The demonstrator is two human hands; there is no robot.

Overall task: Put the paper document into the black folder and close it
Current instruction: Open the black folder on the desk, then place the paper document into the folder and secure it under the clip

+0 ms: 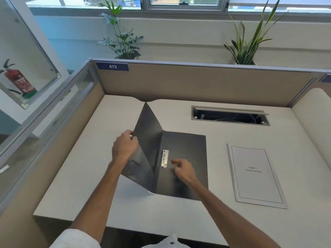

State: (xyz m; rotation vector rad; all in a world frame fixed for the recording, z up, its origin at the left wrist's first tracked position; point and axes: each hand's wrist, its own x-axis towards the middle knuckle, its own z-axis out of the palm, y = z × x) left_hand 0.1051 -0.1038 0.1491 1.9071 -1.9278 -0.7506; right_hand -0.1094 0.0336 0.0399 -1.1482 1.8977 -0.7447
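The black folder (pixel 186 151) lies in the middle of the desk with its back cover flat. Its front cover (pixel 148 126) stands raised and tilted to the left. My left hand (pixel 124 146) grips the outer edge of that raised cover. Inside, a metal clip (pixel 165 158) sits beside the spine. My right hand (pixel 182 170) hovers over the inner back cover just right of the clip, fingers loosely curled and empty. The paper document (pixel 256 176), a white bound sheet stack with a printed title, lies flat on the desk to the right of the folder, untouched.
The white desk (pixel 80 185) is boxed in by beige partition walls (pixel 197 83) at the back and both sides. An open cable tray slot (pixel 230 115) is cut into the desk behind the folder. Potted plants stand beyond the partition.
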